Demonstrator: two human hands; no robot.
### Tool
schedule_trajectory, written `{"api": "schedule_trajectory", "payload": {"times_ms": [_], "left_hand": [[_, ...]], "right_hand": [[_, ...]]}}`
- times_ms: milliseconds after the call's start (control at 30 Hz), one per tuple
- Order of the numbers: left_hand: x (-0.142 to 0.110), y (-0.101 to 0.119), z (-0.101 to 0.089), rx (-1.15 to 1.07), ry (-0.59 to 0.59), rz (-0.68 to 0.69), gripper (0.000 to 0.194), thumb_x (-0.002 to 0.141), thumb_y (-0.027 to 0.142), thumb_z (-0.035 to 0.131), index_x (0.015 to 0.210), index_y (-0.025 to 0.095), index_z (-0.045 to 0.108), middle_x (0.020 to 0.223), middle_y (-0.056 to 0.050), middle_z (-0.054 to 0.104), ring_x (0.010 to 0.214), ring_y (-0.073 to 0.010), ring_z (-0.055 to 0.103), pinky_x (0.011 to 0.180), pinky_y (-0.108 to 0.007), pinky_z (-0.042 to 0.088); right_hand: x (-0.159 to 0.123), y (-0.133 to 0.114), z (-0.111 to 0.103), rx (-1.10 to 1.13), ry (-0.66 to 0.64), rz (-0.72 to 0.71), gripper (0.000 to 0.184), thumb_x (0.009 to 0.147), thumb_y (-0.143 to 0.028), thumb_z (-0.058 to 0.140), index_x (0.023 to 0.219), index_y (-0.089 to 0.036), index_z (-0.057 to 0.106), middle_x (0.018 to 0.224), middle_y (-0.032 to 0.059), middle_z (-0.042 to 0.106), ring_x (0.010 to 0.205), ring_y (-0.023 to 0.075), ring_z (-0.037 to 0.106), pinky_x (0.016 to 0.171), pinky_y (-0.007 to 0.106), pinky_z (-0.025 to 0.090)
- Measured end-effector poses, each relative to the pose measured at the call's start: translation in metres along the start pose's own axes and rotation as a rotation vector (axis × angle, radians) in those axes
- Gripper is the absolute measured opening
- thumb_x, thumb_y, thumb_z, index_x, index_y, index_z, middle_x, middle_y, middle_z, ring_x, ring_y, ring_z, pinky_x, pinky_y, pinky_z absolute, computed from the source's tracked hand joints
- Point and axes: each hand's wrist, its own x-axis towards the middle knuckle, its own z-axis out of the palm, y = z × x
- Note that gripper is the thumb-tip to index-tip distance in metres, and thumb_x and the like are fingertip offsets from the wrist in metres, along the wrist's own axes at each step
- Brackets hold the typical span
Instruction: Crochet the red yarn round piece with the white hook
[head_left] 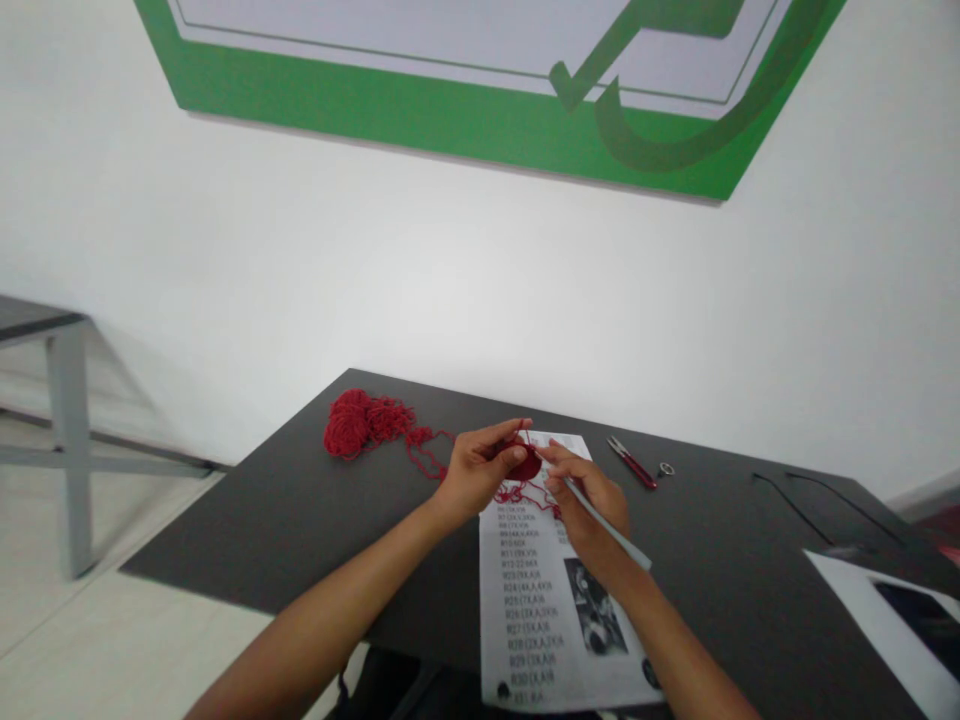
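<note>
One rounded red yarn piece (528, 465), one loose red yarn heap (360, 425), one pale slender tool (610, 526), one printed white paper sheet (544, 600) counted. Dark-grey table (247, 540) is backed by white wall (450, 280). Yarn piece is pinched in left hand (476, 465), at the thumb tip; tool is grasped in right hand (592, 495), beside it.

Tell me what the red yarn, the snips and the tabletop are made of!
The red yarn looks like soft, matte fibre, maybe wool or acrylic: loose strands tangle. The snips have silvery blades, probably metal, and red handles, possibly plastic. The tabletop looks smooth and dull, perhaps laminate: no wood grain shows.
</note>
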Motion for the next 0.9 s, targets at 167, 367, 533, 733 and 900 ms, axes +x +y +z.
{"api": "schedule_trajectory", "payload": {"times_ms": [167,367,533,733,900], "left_hand": [[0.003,0.000,-0.003,0.008,-0.009,0.006,0.054,0.070,0.047,0.087,0.111,0.013,0.079,0.074,-0.004,0.073,0.065,-0.0145,0.064,0.065,-0.028,0.055],[0.003,-0.002,-0.002,-0.030,0.034,0.027,0.047,0.067,0.045,0.089,0.102,0.015,0.082,0.083,-0.007,0.078,0.073,-0.0185,0.069,0.070,-0.032,0.058],[-0.002,0.000,0.005,-0.001,0.014,0.026,0.044,0.067,0.042,0.090,0.101,0.014,0.081,0.082,-0.007,0.076,0.070,-0.0171,0.069,0.067,-0.029,0.058],[-0.011,-0.004,0.009,0.202,-0.005,0.164,0.030,0.078,0.032,0.083,0.102,0.016,0.079,0.078,-0.005,0.075,0.067,-0.0152,0.066,0.063,-0.027,0.054],[-0.016,-0.008,0.008,0.403,-0.034,0.505,0.034,0.084,0.021,0.076,0.118,0.023,0.076,0.087,-0.007,0.078,0.076,-0.0162,0.067,0.071,-0.028,0.054]], "right_hand": [[-0.006,0.000,0.005,0.277,0.022,0.184,0.027,0.096,-0.049,0.062,0.098,-0.022,0.066,0.123,0.0122,0.075,0.125,0.0285,0.067,0.110,0.054,0.049],[0.003,-0.001,0.010,0.612,0.016,0.233,0.030,0.096,-0.051,0.061,0.088,-0.022,0.058,0.108,0.0108,0.078,0.105,0.0272,0.075,0.095,0.051,0.059],[0.010,0.006,0.013,0.783,0.026,0.279,0.029,0.089,-0.050,0.071,0.083,-0.024,0.060,0.098,0.0046,0.079,0.093,0.0227,0.076,0.091,0.046,0.062],[0.006,0.012,0.010,0.479,0.144,0.145,0.030,0.087,-0.051,0.073,0.085,-0.022,0.072,0.092,0.0060,0.076,0.090,0.0204,0.073,0.086,0.037,0.061],[0.002,0.002,0.005,0.089,0.196,-0.027,0.017,0.095,-0.035,0.066,0.089,-0.022,0.076,0.096,0.0050,0.074,0.094,0.0203,0.070,0.087,0.036,0.058]]}}
